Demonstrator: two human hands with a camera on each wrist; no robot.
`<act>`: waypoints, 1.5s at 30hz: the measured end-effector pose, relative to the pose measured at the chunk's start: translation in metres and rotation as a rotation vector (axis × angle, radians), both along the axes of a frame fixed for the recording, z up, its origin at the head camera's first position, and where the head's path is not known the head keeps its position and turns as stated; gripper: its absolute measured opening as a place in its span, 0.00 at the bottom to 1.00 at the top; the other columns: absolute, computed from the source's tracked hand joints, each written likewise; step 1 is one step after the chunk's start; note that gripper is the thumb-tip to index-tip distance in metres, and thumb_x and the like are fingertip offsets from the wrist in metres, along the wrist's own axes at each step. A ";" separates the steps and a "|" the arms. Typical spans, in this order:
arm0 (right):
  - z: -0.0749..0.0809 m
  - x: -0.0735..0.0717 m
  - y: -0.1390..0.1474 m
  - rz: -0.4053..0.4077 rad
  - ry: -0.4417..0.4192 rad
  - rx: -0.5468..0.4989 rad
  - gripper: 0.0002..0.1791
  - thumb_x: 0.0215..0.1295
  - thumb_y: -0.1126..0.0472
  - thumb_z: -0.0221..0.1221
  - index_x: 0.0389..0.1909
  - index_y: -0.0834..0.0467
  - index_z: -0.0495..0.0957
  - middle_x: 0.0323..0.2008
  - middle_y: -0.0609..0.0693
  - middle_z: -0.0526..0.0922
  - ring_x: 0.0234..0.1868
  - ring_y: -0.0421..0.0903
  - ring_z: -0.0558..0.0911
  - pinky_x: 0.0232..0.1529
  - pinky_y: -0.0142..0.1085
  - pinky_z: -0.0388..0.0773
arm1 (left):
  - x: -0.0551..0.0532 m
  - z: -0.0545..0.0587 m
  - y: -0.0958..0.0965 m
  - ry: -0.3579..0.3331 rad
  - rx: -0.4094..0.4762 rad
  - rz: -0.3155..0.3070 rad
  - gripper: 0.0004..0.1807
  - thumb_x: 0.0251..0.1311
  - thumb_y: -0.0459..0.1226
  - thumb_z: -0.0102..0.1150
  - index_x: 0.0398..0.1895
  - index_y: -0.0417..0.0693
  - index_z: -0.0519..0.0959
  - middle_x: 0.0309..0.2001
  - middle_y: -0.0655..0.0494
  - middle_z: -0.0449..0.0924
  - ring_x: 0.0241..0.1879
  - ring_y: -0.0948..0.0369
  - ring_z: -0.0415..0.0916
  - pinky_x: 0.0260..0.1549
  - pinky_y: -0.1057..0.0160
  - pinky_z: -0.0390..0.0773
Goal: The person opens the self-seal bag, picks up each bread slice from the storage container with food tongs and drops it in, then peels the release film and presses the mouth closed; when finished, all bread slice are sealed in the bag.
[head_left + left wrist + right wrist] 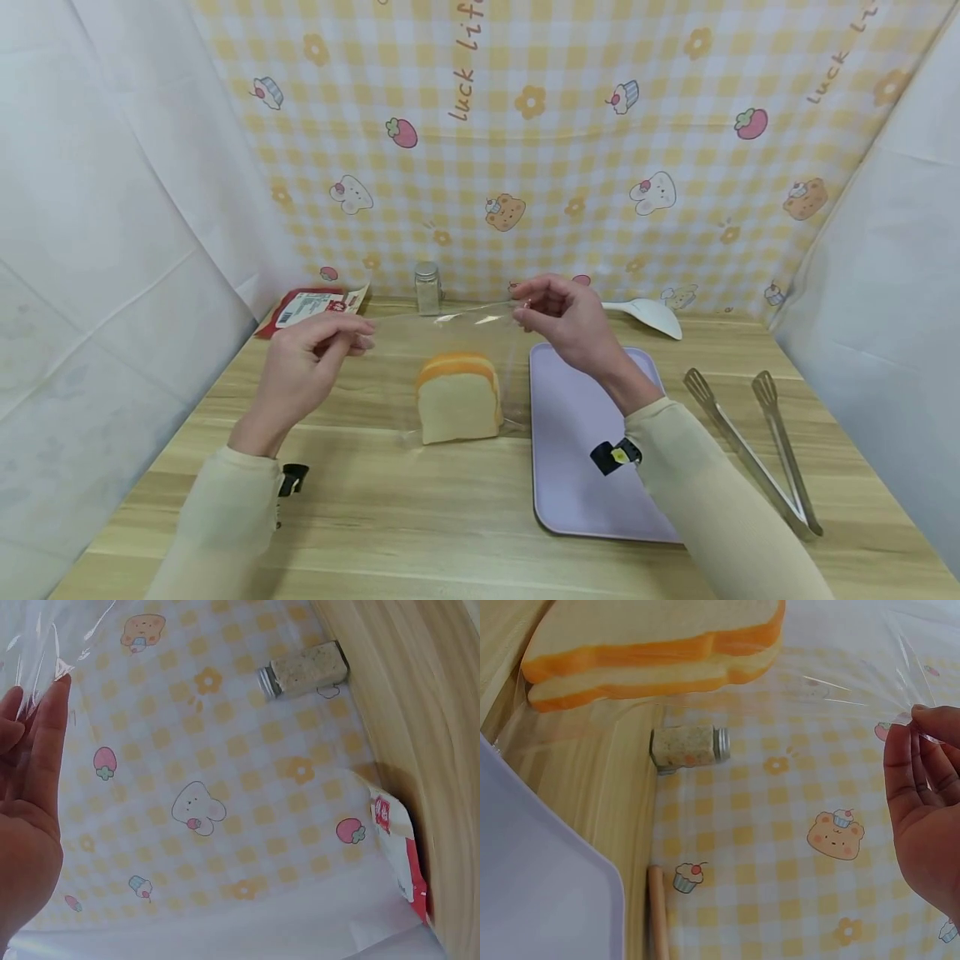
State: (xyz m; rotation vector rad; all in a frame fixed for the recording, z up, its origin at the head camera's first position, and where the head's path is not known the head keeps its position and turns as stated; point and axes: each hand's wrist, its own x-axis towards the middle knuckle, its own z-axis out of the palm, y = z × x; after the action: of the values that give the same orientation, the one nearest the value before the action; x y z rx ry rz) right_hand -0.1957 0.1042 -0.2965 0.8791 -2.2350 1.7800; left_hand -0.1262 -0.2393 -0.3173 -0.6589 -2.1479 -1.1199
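Observation:
Two slices of bread (457,404) with orange-brown crusts stand upright, one behind the other, inside a clear plastic bag (393,367). My left hand (307,354) pinches the bag's top left corner between thumb and fingers. At the top right corner, my right hand (566,321) pinches the plastic the same way. The top edge is stretched between both hands, with the bread low in the bag. In the right wrist view the bread slices (652,667) show side by side through the film, and the right hand's fingertips grip the corner.
A lilac tray (570,492) lies to the right under my right forearm. Metal tongs (750,450) rest beyond it. Along the back are a jar with a metal lid (427,289), a red and white packet (311,307) and a white spoon-like utensil (656,317).

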 end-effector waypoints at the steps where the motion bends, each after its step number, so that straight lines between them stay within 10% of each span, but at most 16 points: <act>1: 0.000 0.000 0.000 -0.002 0.000 0.003 0.13 0.67 0.74 0.67 0.51 0.69 0.83 0.33 0.48 0.85 0.30 0.40 0.83 0.33 0.31 0.80 | 0.001 0.000 0.001 -0.007 -0.008 0.014 0.15 0.68 0.18 0.54 0.42 0.39 0.88 0.38 0.48 0.90 0.35 0.71 0.85 0.38 0.77 0.82; 10: 0.000 0.002 0.003 -0.004 -0.001 0.005 0.13 0.68 0.73 0.66 0.52 0.69 0.83 0.33 0.52 0.85 0.30 0.41 0.83 0.32 0.31 0.80 | 0.002 -0.003 0.016 -0.165 0.212 0.080 0.05 0.63 0.30 0.74 0.41 0.41 0.88 0.35 0.62 0.89 0.33 0.72 0.86 0.37 0.75 0.83; 23: 0.000 0.002 0.006 -0.035 -0.003 0.047 0.13 0.68 0.73 0.66 0.52 0.70 0.83 0.39 0.61 0.86 0.33 0.39 0.84 0.36 0.30 0.82 | 0.001 -0.002 0.015 -0.236 0.351 -0.035 0.18 0.65 0.21 0.65 0.53 0.48 0.80 0.36 0.69 0.88 0.34 0.70 0.87 0.39 0.72 0.85; 28: 0.010 0.002 0.005 -0.078 0.062 0.164 0.13 0.70 0.68 0.66 0.53 0.64 0.84 0.45 0.59 0.89 0.43 0.44 0.86 0.48 0.36 0.83 | 0.007 0.001 0.018 -0.285 0.300 -0.021 0.16 0.70 0.27 0.65 0.59 0.42 0.79 0.38 0.70 0.86 0.37 0.70 0.86 0.40 0.74 0.83; 38: 0.046 0.018 -0.048 0.018 0.512 0.492 0.18 0.66 0.55 0.72 0.52 0.60 0.87 0.47 0.52 0.91 0.49 0.49 0.87 0.55 0.44 0.81 | 0.011 0.003 0.024 -0.288 0.279 -0.054 0.19 0.71 0.25 0.62 0.63 0.36 0.77 0.40 0.67 0.85 0.39 0.68 0.87 0.42 0.71 0.85; 45: 0.059 0.018 -0.083 0.110 0.367 0.765 0.15 0.69 0.49 0.70 0.48 0.54 0.90 0.40 0.46 0.90 0.41 0.42 0.85 0.45 0.36 0.81 | 0.010 0.003 0.026 -0.288 0.286 -0.107 0.19 0.71 0.25 0.61 0.64 0.38 0.77 0.41 0.61 0.87 0.41 0.68 0.87 0.44 0.71 0.85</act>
State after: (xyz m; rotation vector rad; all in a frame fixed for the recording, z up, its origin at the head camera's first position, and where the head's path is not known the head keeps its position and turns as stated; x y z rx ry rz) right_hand -0.1779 0.0207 -0.2371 1.3325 -2.6296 0.6514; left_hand -0.1158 -0.2129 -0.3140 -0.5098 -2.1418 -1.6279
